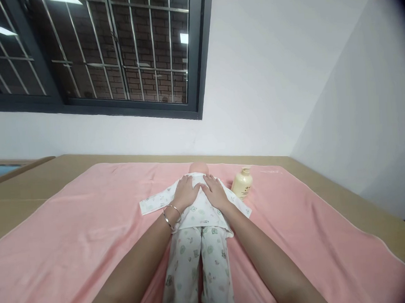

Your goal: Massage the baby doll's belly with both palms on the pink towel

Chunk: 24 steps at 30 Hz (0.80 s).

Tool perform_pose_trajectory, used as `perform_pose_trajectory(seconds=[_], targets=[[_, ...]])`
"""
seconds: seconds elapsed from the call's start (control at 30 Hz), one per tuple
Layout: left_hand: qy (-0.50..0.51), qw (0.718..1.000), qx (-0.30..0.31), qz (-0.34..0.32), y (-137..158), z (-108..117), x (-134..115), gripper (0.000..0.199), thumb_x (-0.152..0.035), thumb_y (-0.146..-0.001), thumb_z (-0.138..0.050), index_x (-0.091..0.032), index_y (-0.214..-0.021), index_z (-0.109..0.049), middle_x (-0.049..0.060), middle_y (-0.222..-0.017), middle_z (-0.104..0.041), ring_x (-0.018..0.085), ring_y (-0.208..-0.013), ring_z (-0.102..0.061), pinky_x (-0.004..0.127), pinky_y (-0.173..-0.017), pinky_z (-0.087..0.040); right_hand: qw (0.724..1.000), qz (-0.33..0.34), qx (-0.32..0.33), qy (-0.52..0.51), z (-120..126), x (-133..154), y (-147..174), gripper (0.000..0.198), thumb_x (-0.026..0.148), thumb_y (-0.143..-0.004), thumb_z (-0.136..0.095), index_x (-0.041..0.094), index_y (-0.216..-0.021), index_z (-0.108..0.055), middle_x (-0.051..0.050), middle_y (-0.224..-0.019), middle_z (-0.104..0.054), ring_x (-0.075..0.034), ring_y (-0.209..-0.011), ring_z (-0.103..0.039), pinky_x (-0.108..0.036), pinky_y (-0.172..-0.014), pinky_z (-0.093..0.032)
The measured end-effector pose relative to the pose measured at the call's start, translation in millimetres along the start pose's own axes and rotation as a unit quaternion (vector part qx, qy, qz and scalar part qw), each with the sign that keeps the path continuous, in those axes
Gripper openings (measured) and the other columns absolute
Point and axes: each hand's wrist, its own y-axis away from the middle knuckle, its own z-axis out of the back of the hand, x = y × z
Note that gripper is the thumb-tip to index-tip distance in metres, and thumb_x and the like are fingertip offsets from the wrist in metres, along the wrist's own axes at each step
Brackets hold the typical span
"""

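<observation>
A baby doll [199, 168] lies stretched out in front of me, its head toward the wall. It wears a white printed long-sleeved top [202, 216] and matching trousers [186, 267]. My left hand [186, 192] rests flat on the left of the doll's upper body, fingers extended, a silver bangle on the wrist. On the right of the upper body lies my right hand [214, 191], also flat, with its thumb close to the left one. Neither hand grips anything. The doll's sleeves spread out to both sides.
Beside the doll's right-hand sleeve stands a pale yellow bottle [242, 184]. A pink blanket [91, 234] covers most of the wooden table [24, 197]. Behind it rise a white wall [253, 76] and a dark-framed barred window [129, 51].
</observation>
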Motion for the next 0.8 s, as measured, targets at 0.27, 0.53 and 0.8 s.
perform_pose_trajectory(seconds=[0.27, 0.53, 0.8], targets=[[0.004, 1.0, 0.0, 0.002, -0.3, -1.9, 2.5, 0.055, -0.043, -0.094, -0.037, -0.008, -0.135, -0.049, 0.019, -0.145, -0.046, 0.031, -0.14, -0.035, 0.042, -0.116, -0.024, 0.999, -0.026, 0.017, 0.017, 0.5, 1.2, -1.4, 0.063, 0.051, -0.1, -0.026, 0.014, -0.15, -0.034, -0.009, -0.159, -0.024, -0.023, -0.148, -0.017, -0.042, -0.121, -0.009], [0.002, 1.0, -0.026, 0.002, 0.6, -5.5, 3.2, 0.048, -0.041, -0.095, -0.039, -0.013, -0.131, -0.052, 0.014, -0.143, -0.05, 0.029, -0.137, -0.037, 0.043, -0.114, -0.025, 1.0, -0.021, 0.005, 0.016, 2.5, 2.9, 0.6, 0.058, 0.049, -0.101, -0.029, 0.016, -0.147, -0.039, -0.009, -0.156, -0.031, -0.022, -0.146, -0.022, -0.042, -0.12, -0.012], [0.002, 0.999, -0.032, -0.004, 0.7, -5.5, 3.2, 0.045, -0.039, -0.095, -0.04, -0.013, -0.13, -0.052, 0.014, -0.137, -0.053, 0.028, -0.133, -0.04, 0.045, -0.113, -0.027, 1.0, -0.017, 0.001, 0.012, 2.0, 2.0, 0.9, 0.057, 0.048, -0.101, -0.03, 0.016, -0.147, -0.04, -0.01, -0.155, -0.033, -0.023, -0.146, -0.024, -0.043, -0.12, -0.013]])
